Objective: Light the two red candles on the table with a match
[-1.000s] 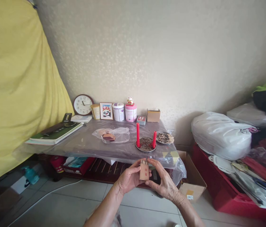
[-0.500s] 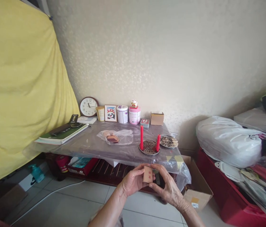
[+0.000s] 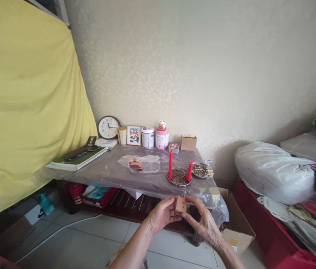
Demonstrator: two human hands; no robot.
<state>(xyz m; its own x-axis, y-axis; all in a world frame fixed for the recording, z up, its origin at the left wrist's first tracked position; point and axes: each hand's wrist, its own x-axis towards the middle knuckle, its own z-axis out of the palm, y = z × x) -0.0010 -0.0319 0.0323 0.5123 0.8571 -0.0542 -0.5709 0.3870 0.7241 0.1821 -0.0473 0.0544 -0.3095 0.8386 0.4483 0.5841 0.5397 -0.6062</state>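
Both my hands hold a small brown matchbox (image 3: 180, 204) in front of the low table (image 3: 110, 173). My left hand (image 3: 161, 216) wraps its fingers around the box's left side. My right hand (image 3: 204, 222) pinches the box's right side with thumb and fingers. Just beyond the box, two red candles (image 3: 170, 165) stand on a round metal plate (image 3: 179, 176). A second plate (image 3: 201, 170) beside it holds several sticks.
A plastic bag (image 3: 139, 163) with small boxes lies mid-table. A clock (image 3: 109, 127), picture, tins (image 3: 148, 136) and a cardboard box (image 3: 188, 142) line the wall. Books (image 3: 76, 158) lie at the left. White bags (image 3: 274, 171) sit on a red bin at the right; yellow cloth (image 3: 25, 104) hangs at the left.
The matchbox, open with sticks showing a second ago, now looks closed. My hands and the box have sunk slightly and shifted right as the camera turned.
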